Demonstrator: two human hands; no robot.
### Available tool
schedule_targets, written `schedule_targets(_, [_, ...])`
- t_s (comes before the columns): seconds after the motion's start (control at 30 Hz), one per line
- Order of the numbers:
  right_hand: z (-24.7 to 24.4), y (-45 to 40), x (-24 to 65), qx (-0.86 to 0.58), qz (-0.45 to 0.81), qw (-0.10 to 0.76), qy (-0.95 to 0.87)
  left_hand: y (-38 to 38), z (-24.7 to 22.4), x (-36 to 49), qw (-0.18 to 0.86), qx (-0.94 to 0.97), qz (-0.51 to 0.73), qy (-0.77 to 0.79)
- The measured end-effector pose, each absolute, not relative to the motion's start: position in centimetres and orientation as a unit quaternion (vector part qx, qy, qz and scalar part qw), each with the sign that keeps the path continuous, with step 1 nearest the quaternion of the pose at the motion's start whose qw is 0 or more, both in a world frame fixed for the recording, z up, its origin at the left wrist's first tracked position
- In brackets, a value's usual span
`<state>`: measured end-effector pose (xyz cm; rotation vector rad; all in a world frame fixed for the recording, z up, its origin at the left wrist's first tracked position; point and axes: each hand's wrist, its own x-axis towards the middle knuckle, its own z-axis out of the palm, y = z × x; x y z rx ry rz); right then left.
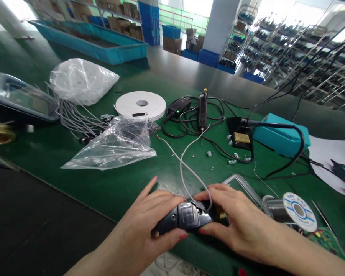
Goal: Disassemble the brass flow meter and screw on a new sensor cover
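Observation:
Both my hands grip a black plastic device housing [189,215] low over the green mat, near the table's front edge. My left hand [158,218] wraps its left end, thumb below and fingers above, with the index finger lifted. Around the right part closes my right hand [230,214], its thumb pressing the lower side. A screw hole and a raised square panel show on the upper face. From the housing a grey cable [186,165] loops up and crosses itself on the mat. The underside is hidden.
Beyond the cable lie an electric screwdriver [202,111] and a white tape roll [126,101]. Plastic bags [115,145] and grey cables [74,119] are at left. At right are a soldering stand [241,134], a teal box [280,134], a solder spool [299,211] and a clear plastic case [247,191].

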<state>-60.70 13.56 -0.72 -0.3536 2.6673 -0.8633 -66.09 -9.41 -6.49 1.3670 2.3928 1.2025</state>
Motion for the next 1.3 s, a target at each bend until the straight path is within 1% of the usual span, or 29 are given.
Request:
schedule_targets(0.13, [-1.4,13.5,-60.1,-0.137,-0.292,0.126,0.938,-9.3,-6.2,-65.8,0.075,0.439,0.388,0.807])
schedule_targets(0.3, [-2.2,14.0,-59.2,-0.138,-0.283,0.094,0.944,-8.9,-5.9,-65.2,0.07,0.417,0.403,0.812])
schedule_targets(0.33, [-2.1,14.1,-59.0,-0.137,-0.27,0.074,0.95,-8.9,-5.9,-65.2,0.066,0.413,0.405,0.813])
schedule_targets(0.4, [-1.5,14.2,-58.9,-0.155,-0.23,-0.003,0.961,-8.8,-5.8,-65.0,0.06,0.409,0.41,0.813])
schedule_targets(0.47, [-0.8,14.1,-58.9,-0.212,-0.178,-0.087,0.957,-8.8,-5.7,-65.0,0.059,0.41,0.411,0.812])
schedule_targets(0.53, [-0.2,13.6,-59.1,-0.288,-0.12,-0.125,0.942,-8.7,-5.7,-65.1,0.059,0.415,0.411,0.81])
schedule_targets(0.63, [-0.4,12.7,-59.6,-0.343,-0.042,-0.13,0.929,-8.7,-5.7,-65.0,0.051,0.411,0.418,0.808])
schedule_targets(0.73, [-1.0,12.0,-59.9,-0.336,-0.025,-0.143,0.931,-8.7,-5.7,-64.9,0.05,0.405,0.429,0.806])
schedule_targets(0.83, [-0.4,11.8,-60.2,-0.327,-0.071,-0.121,0.934,-8.8,-5.7,-64.7,0.048,0.4,0.441,0.802])
schedule_targets(0.9, [0.4,12.0,-60.9,-0.313,-0.124,-0.103,0.936,-8.7,-5.8,-64.6,0.043,0.392,0.451,0.801])
schedule_targets(0.97, [1.0,12.5,-62.1,-0.261,-0.188,-0.11,0.94,-8.7,-5.8,-64.6,0.043,0.386,0.457,0.8])
schedule_targets(1.03, [0.9,13.1,-64.0,-0.163,-0.226,-0.125,0.952,-8.8,-5.8,-64.7,0.049,0.383,0.458,0.8])
schedule_targets(1.07, [0.6,13.4,-65.1,-0.106,-0.222,-0.119,0.962,-8.8,-5.7,-64.7,0.053,0.384,0.459,0.799])
schedule_targets(1.13, [-0.4,13.9,-67.1,-0.041,-0.192,-0.062,0.979,-8.8,-5.6,-64.7,0.06,0.385,0.463,0.796])
schedule_targets(1.2, [-1.7,13.8,-68.9,-0.047,-0.179,-0.008,0.983,-8.7,-5.5,-64.7,0.069,0.382,0.465,0.795])
schedule_targets(1.3, [-3.3,12.9,-70.8,-0.084,-0.155,0.012,0.984,-8.7,-5.6,-64.6,0.066,0.371,0.472,0.797])
